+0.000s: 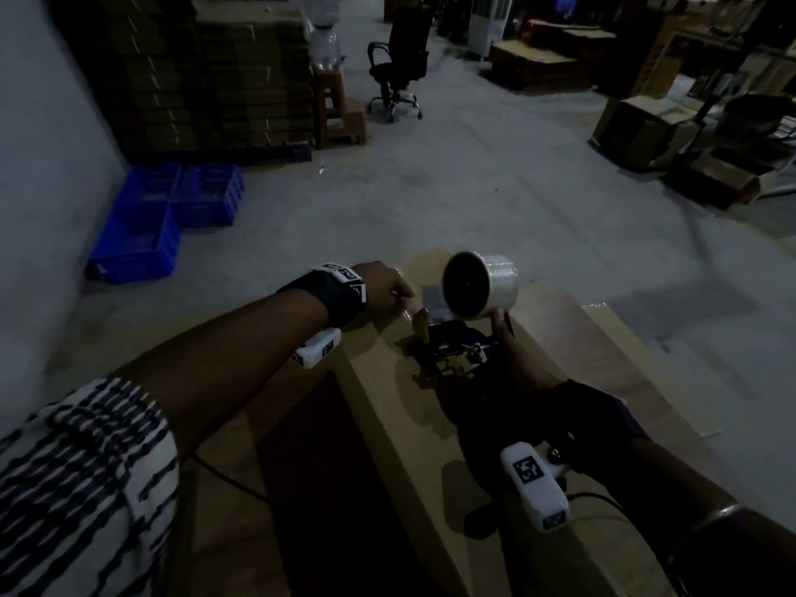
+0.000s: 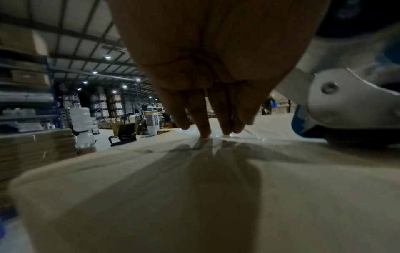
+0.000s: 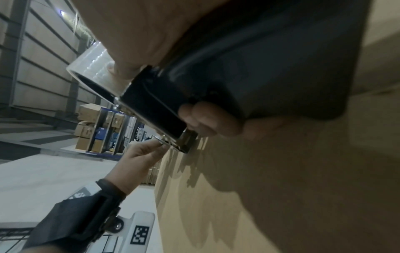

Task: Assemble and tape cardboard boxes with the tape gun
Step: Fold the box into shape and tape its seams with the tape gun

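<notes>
A brown cardboard box (image 1: 581, 359) stands in front of me with its top facing up. My right hand (image 1: 517, 368) grips the dark handle of the tape gun (image 1: 456, 346), which rests on the box top with its clear tape roll (image 1: 482, 284) raised at the far end. In the right wrist view its fingers (image 3: 207, 119) curl round the handle. My left hand (image 1: 400, 297) reaches to the gun's front end. Its straight fingertips (image 2: 205, 133) press a strip of clear tape onto the box top (image 2: 194, 196). The gun's white frame (image 2: 346, 102) sits just right of them.
Blue plastic crates (image 1: 163, 217) sit on the floor at left, with a tall stack of flat cardboard (image 1: 206, 79) behind them. A black office chair (image 1: 400, 58) and a stool with water bottles (image 1: 331, 105) stand further back. Open boxes (image 1: 646, 131) are at right.
</notes>
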{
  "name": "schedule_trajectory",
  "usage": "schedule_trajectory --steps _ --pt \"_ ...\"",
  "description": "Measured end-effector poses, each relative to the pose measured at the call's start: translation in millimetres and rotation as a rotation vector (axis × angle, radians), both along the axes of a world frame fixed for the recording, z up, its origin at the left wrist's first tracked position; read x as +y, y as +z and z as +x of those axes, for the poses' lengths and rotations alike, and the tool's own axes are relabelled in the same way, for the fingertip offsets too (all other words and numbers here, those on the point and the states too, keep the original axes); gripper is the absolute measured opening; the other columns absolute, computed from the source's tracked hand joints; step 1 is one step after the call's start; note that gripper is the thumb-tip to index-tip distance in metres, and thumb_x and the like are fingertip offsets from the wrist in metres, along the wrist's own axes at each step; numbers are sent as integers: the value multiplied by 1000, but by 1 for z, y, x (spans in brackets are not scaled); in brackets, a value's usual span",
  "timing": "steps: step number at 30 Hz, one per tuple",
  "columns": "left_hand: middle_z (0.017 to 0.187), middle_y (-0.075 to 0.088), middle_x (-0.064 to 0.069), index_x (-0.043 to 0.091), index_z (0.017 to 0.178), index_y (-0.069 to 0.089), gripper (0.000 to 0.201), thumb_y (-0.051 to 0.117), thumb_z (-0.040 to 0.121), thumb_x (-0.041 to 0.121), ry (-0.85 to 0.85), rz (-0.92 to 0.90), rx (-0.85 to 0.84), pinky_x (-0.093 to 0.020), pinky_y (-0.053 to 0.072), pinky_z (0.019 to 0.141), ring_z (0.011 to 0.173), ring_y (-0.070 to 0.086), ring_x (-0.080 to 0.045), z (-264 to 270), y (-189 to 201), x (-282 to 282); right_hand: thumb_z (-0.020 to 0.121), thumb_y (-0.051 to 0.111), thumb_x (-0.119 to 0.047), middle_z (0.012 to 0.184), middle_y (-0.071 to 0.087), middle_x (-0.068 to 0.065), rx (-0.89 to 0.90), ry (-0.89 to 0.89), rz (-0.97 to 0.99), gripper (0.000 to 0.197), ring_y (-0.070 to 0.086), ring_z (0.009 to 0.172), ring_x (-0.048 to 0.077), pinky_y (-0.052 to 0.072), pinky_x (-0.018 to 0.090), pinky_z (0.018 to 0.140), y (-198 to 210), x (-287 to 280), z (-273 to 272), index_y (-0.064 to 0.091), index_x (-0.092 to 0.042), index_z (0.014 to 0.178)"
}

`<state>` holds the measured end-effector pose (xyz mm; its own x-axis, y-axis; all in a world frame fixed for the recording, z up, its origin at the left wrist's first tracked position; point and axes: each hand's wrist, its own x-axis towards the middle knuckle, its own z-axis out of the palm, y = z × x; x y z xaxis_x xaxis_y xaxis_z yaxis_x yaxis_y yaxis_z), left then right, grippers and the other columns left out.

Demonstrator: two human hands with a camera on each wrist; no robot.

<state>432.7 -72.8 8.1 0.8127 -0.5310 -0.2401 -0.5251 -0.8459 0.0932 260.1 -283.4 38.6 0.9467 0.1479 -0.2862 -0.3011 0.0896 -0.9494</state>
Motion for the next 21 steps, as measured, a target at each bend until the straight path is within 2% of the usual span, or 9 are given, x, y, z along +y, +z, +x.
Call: schedule_trajectory --steps 3,5,6,8,10,11,13,17,21 --pt "142 53 1 27 138 53 40 48 99 30 -29 94 27 -33 41 103 125 52 -24 0 -4 -1 110 17 -43 77 76 3 2 27 -14 60 72 70 12 54 21 64 -31 -14 11 65 -7 102" --pt "139 55 -2 24 135 56 42 43 100 43 -36 186 40 -35 43 102 117 56 -26 2 -5 -1 106 19 -54 95 76 9 46 55 -17 69 73 84 20 55 28 72 -41 -14 14 63 -3 121" --pt "132 60 -7 19 129 61 45 40 101 46 -15 207 43 -33 45 95 105 59 -28 2 -6 -2 106 20 -53 94 76 7 55 37 -9 68 72 83 19 56 28 70 -43 -13 14 58 -2 127" --pt "108 66 -15 8 102 65 46 36 102 44 37 213 27 -33 45 81 80 54 -27 2 -6 -4 106 23 -51 88 76 2 47 -4 -4 63 72 78 15 55 26 67 -47 -10 17 48 -1 136" --pt "93 62 -15 10 86 57 40 37 103 41 69 208 -2 -34 46 79 75 50 -28 3 -7 -5 102 26 -57 92 76 2 26 -22 -39 69 72 80 15 54 28 70 -47 -10 12 45 -1 139" --pt "94 62 -14 9 89 59 40 38 103 40 79 213 -4 -35 47 82 77 53 -29 3 -7 -4 102 25 -58 91 75 3 19 -38 -54 70 72 78 15 53 28 69 -47 -11 9 49 -1 135" --pt "113 65 -16 7 110 65 46 38 102 43 75 220 14 -36 48 89 87 57 -30 5 -9 -3 105 21 -56 85 73 4 29 -41 -38 66 70 73 16 53 26 64 -44 -11 5 57 -3 121" --pt "137 56 -9 22 135 56 48 36 101 49 17 206 27 -33 40 96 114 55 -31 3 -6 -1 108 16 -48 75 73 6 38 -10 -27 65 70 64 16 54 24 58 -44 -17 0 68 -10 99" --pt "140 53 -8 28 137 53 48 36 100 53 9 233 26 -40 41 103 118 54 -31 1 -8 3 107 17 -52 71 73 -3 57 -15 -42 58 68 61 9 52 22 56 -42 -16 -5 61 -12 107"
